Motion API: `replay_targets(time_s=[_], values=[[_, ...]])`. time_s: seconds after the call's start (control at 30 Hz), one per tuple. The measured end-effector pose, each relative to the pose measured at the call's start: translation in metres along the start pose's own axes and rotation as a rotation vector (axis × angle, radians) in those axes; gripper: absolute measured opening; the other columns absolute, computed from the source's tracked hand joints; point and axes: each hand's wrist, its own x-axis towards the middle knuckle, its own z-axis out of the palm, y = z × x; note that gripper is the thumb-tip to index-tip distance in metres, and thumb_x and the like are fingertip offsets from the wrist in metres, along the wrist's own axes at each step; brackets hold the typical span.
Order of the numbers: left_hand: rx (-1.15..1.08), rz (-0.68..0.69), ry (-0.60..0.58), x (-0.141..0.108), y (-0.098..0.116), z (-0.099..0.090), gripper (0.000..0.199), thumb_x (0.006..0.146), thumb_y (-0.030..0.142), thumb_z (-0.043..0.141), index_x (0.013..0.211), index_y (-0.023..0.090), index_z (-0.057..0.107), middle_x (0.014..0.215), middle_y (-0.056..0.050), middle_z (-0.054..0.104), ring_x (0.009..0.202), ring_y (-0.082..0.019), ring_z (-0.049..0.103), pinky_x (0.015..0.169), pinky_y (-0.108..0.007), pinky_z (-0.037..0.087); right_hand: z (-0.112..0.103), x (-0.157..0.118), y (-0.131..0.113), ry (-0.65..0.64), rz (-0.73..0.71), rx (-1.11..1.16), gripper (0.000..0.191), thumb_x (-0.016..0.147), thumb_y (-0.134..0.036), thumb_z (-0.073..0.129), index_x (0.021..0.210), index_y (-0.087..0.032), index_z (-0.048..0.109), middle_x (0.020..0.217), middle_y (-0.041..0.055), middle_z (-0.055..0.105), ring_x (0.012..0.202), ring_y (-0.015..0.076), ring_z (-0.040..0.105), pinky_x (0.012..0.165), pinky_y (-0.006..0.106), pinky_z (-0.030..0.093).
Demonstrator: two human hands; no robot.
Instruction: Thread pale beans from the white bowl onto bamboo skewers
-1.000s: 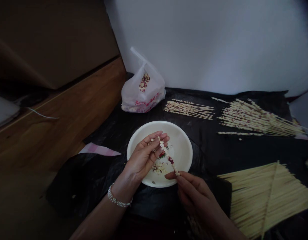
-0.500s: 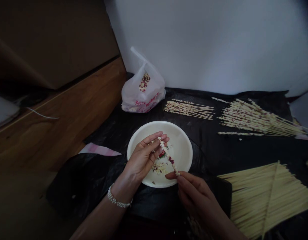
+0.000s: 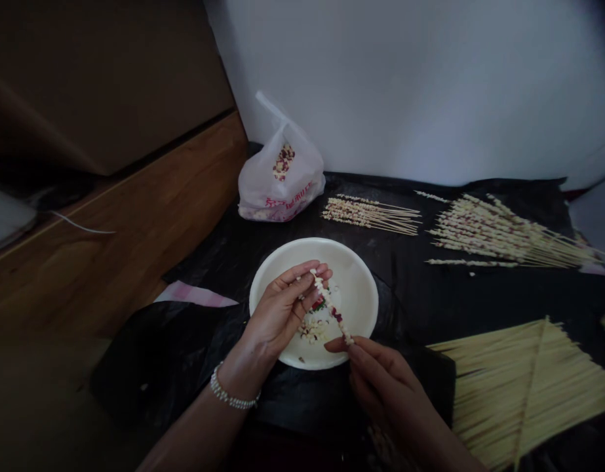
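Observation:
My right hand [image 3: 383, 373] grips the lower part of a skewer [image 3: 335, 313] threaded with white and dark red corn kernels. The skewer slants up and left over a white bowl [image 3: 364, 282]. At its upper tip my left hand [image 3: 277, 311] is closed, thumb against fingers, with pale kernels showing at the fingertips. How many kernels that hand holds is hidden. Loose corn kernels [image 3: 312, 331] lie in the bottom of the bowl, partly behind my left hand.
A plastic bag [image 3: 282, 180] of kernels stands behind the bowl. Two groups of threaded skewers, a smaller bundle [image 3: 371, 215] and a larger pile [image 3: 493, 233], lie at the back right. Bare sticks [image 3: 523, 387] lie front right on black plastic sheeting [image 3: 405, 288]. A wooden panel [image 3: 135, 210] rises at left.

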Motion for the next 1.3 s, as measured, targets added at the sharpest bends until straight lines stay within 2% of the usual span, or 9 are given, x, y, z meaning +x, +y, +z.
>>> replay_targets(time_s=[0.3,0.6,0.67,0.77,0.87,0.97,1.13,1.3], values=[[0.005,0.005,0.018,0.0010,-0.0002,-0.0006,0.019,0.078,0.009,0.071,0.095,0.015,0.075,0.103,-0.009,0.076,0.098,-0.017,0.070,0.078,-0.018,0.056,-0.0019,0.0004,0.0027,-0.024,0.005,0.034,0.034,0.088,-0.047,0.064,0.100,-0.018,0.075,0.045,-0.0119,0.022,0.041,0.0060,0.013,0.038,0.023,0.006],[0.062,0.063,0.052,-0.0025,-0.0016,0.0047,0.014,0.076,0.012,0.073,0.089,0.015,0.076,0.099,-0.010,0.076,0.098,-0.018,0.069,0.076,-0.020,0.054,0.0003,0.0011,0.0010,0.006,0.002,0.023,0.035,0.086,-0.048,0.065,0.100,-0.018,0.075,0.045,-0.0114,0.023,0.042,0.0065,0.014,0.039,0.023,0.006],[0.068,0.068,0.047,-0.0033,-0.0011,0.0061,0.018,0.076,0.012,0.072,0.093,0.016,0.076,0.101,-0.010,0.076,0.098,-0.018,0.069,0.076,-0.021,0.054,0.0006,0.0006,0.0003,0.003,0.005,0.011,0.036,0.086,-0.049,0.065,0.099,-0.018,0.075,0.045,-0.0114,0.024,0.042,0.0062,0.013,0.039,0.023,0.006],[0.040,0.018,0.036,-0.0026,0.0012,0.0076,0.031,0.079,0.013,0.069,0.111,0.017,0.071,0.107,-0.010,0.074,0.099,-0.018,0.069,0.076,-0.021,0.054,0.0001,-0.0001,0.0000,-0.002,-0.003,0.005,0.036,0.086,-0.050,0.065,0.099,-0.018,0.074,0.045,-0.0116,0.024,0.041,0.0063,0.013,0.039,0.023,0.006],[-0.076,-0.086,0.038,0.0001,0.0042,0.0077,0.034,0.089,0.021,0.058,0.121,0.010,0.063,0.113,-0.017,0.071,0.106,-0.024,0.067,0.083,-0.029,0.056,-0.0007,-0.0001,0.0002,-0.002,-0.006,0.003,0.036,0.086,-0.050,0.065,0.099,-0.017,0.074,0.044,-0.0119,0.024,0.041,0.0064,0.014,0.039,0.023,0.006],[-0.171,-0.135,0.038,0.0025,0.0057,0.0063,0.037,0.092,0.017,0.045,0.124,0.003,0.058,0.117,-0.022,0.068,0.113,-0.028,0.064,0.091,-0.037,0.054,-0.0008,0.0000,0.0004,-0.011,0.001,0.002,0.037,0.087,-0.049,0.064,0.100,-0.016,0.074,0.044,-0.0122,0.023,0.040,0.0062,0.014,0.039,0.023,0.005],[-0.149,-0.125,0.017,0.0029,0.0039,0.0037,0.044,0.087,0.004,0.047,0.131,0.009,0.054,0.122,-0.018,0.067,0.116,-0.026,0.062,0.096,-0.037,0.052,0.0001,0.0004,0.0008,-0.009,0.007,0.016,0.037,0.086,-0.049,0.066,0.099,-0.016,0.074,0.044,-0.0124,0.022,0.040,0.0061,0.013,0.038,0.022,0.005],[-0.164,-0.102,0.008,0.0044,0.0014,0.0002,0.035,0.087,0.006,0.052,0.120,0.012,0.060,0.123,-0.017,0.066,0.114,-0.026,0.063,0.094,-0.036,0.054,-0.0020,0.0007,0.0042,-0.021,-0.003,0.036,0.031,0.089,-0.046,0.063,0.099,-0.019,0.075,0.045,-0.0117,0.022,0.041,0.0060,0.014,0.038,0.022,0.006]])
